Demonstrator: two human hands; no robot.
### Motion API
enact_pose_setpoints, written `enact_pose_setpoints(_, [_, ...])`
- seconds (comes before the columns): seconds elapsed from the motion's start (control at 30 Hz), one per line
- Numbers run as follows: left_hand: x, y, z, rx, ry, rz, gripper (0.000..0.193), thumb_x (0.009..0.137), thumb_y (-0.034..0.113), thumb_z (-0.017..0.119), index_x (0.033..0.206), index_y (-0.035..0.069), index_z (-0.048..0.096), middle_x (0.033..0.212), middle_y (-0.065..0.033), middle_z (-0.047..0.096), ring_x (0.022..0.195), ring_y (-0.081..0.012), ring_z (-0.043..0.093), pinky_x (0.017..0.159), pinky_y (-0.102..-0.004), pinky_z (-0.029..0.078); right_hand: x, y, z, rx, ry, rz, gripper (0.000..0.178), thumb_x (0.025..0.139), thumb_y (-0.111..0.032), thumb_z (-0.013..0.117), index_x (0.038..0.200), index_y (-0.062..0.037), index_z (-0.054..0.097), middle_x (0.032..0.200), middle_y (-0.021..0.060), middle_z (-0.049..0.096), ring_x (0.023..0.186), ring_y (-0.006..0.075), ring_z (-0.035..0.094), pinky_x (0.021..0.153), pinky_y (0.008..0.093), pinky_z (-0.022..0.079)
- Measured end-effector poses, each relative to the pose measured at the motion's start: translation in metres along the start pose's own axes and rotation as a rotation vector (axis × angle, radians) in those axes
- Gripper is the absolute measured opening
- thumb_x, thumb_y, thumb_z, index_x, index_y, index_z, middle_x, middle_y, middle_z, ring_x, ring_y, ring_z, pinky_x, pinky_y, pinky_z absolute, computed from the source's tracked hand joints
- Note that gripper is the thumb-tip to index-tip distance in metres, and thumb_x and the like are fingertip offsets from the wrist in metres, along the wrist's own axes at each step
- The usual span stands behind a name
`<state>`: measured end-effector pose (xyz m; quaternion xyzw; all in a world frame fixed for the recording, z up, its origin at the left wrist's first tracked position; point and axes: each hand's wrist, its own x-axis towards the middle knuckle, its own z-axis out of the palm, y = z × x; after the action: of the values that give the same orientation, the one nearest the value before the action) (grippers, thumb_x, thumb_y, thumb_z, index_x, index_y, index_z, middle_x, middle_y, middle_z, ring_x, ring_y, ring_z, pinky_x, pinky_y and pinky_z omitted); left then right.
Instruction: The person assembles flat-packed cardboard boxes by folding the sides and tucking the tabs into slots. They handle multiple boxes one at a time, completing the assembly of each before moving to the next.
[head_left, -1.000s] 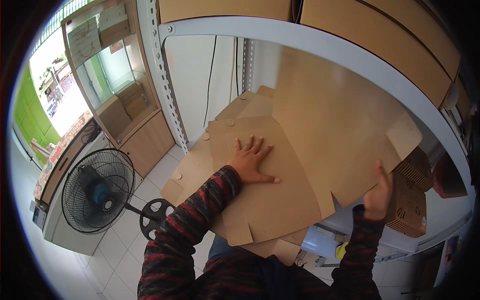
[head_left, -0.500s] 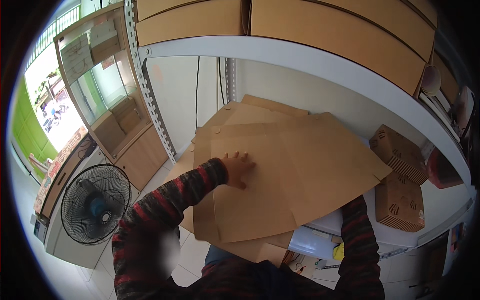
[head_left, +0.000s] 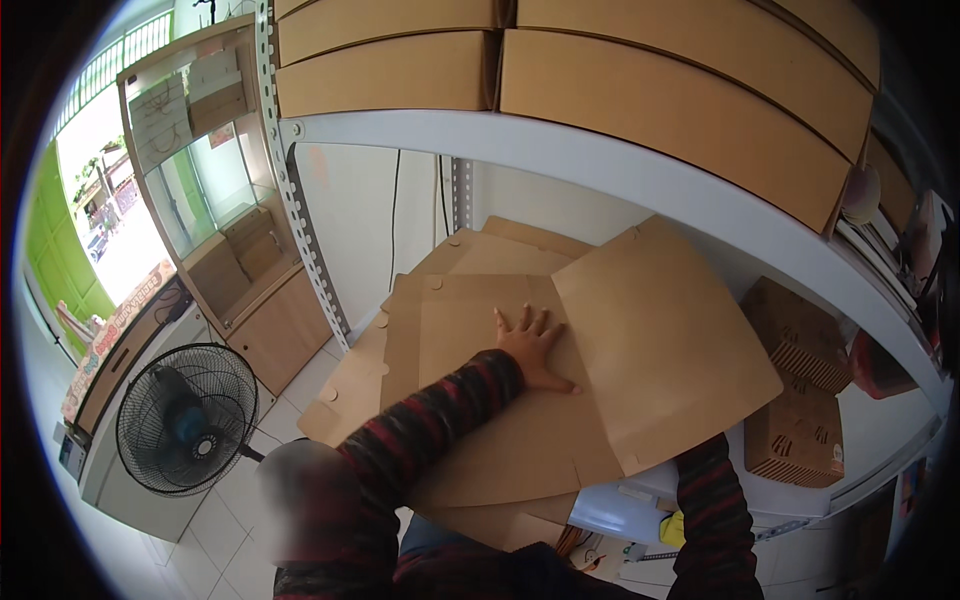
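A large flat brown cardboard sheet (head_left: 480, 430), creased into panels like an unfolded box, lies on top of other cardboard sheets (head_left: 350, 395). My left hand (head_left: 533, 347) rests flat on it, fingers spread, just left of a crease. Beyond that crease the right panel (head_left: 670, 340) is tilted up. From below, my right forearm (head_left: 712, 510) in a striped sleeve reaches under this raised panel. The cardboard hides my right hand, so its fingers cannot be seen.
Above, a white metal shelf (head_left: 600, 155) carries stacked brown boxes (head_left: 680, 110). Two small patterned boxes (head_left: 795, 430) stand to the right. At left are a black fan (head_left: 187, 420) and a glass-fronted cabinet (head_left: 215, 180). A yellow item (head_left: 672, 528) sits low beside my right arm.
My left hand has slid right across the sheet to near the crease. The right panel has been bent upward along it. My right arm remains under the cardboard.
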<state>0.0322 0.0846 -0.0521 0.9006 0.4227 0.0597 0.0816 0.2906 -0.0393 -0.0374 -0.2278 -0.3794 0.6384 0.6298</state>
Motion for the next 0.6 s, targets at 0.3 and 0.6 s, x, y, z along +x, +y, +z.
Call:
enact_pose_setpoints(0.3, [0.004, -0.009, 0.018, 0.057, 0.11, 0.06, 0.093, 0.079, 0.071, 0.054, 0.146, 0.009, 0.036, 0.151, -0.0203, 0.03, 0.144, -0.0331, 0.02, 0.112, -0.0646, 0.011, 0.06, 0.052, 0.063, -0.761, -0.347, -0.116, 0.087, 0.092, -0.071, 0.028, 0.145, -0.0019, 0.034, 0.151, 0.015, 0.033, 0.143, 0.0287, 0.024, 0.116, 0.0426, 0.019])
enact_pose_setpoints(0.6, [-0.014, -0.02, 0.015, 0.05, 0.085, 0.072, 0.091, 0.083, 0.065, 0.053, 0.148, 0.007, 0.026, 0.153, -0.0207, 0.023, 0.145, -0.0321, 0.016, 0.114, -0.0546, 0.012, 0.062, 0.103, 0.071, -1.738, -0.536, -0.281, 0.085, 0.091, -0.07, 0.033, 0.15, -0.0085, 0.026, 0.156, 0.0178, 0.02, 0.144, 0.037, 0.017, 0.115, 0.0558, 0.011])
